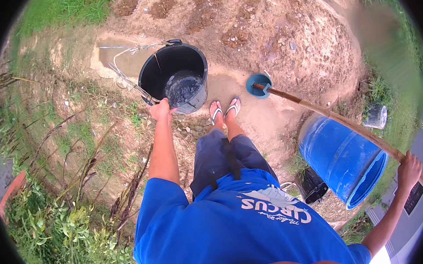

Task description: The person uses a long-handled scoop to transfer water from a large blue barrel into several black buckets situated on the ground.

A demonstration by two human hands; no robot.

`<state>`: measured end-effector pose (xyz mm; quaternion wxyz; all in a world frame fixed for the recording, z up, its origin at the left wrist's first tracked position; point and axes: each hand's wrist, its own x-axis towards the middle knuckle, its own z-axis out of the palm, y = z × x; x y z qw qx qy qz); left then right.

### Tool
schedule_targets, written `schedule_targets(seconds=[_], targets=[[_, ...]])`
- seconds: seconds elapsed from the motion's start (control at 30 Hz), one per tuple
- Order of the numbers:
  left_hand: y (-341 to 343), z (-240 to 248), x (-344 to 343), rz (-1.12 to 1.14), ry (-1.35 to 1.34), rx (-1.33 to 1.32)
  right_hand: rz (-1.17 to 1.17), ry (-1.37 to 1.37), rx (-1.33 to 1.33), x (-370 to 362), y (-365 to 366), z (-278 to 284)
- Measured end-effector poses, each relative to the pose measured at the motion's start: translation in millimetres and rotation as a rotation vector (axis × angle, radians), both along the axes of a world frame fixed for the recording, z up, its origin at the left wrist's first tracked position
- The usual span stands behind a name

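Note:
A large black bucket (197, 65) hangs tilted at my left, its mouth turned toward me and a wet, shiny bottom showing inside. My left hand (161, 111) is closed on its near rim. A pale rope (123, 77) is tied along the bucket's outer side. On my right, my right hand (409, 170) is wrapped round a long wooden pole (336, 118) near its upper end. The pole slants down to a small teal dipper (258, 86) at its far end, just beyond my feet. Whether the dipper touches the ground I cannot tell.
A big blue barrel (341, 153) stands at my right, under the pole. Beside it are a dark container (313, 185) and a grey bucket (376, 116). Dry stalks (85, 173) and leafy plants (58, 233) grow at the left. Bare, damp soil (282, 26) lies ahead.

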<state>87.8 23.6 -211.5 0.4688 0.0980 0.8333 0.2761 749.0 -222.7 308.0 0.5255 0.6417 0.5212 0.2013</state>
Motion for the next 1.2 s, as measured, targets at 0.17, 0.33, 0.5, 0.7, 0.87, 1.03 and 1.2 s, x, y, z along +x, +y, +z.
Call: schedule_targets(seconds=[0.17, 0.33, 0.5, 0.7, 0.87, 1.03, 1.2], targets=[[43, 58, 15, -0.218, 0.013, 0.013, -0.018, 0.022, 0.135, 24, -48, -11], [63, 76, 17, -0.474, 0.186, -0.155, -0.064, 0.001, 0.124, 34, -80, -13], [83, 107, 29, -1.07, 0.96, -0.218, -0.164, 0.066, 0.16, 62, -121, -22], [113, 146, 47, -1.435, 1.031, 0.001, -0.177, 0.077, 0.221, 62, -128, -29], [155, 163, 69, -1.415, 0.744, 0.305, -0.231, 0.081, 0.182, 69, -135, -30], [226, 169, 107, -1.376, 0.534, 0.41, -0.231, 0.056, 0.186, 47, -106, -19], [293, 152, 163, -1.513, 0.561, 0.399, -0.365, 0.018, 0.12, 9, -65, -10]])
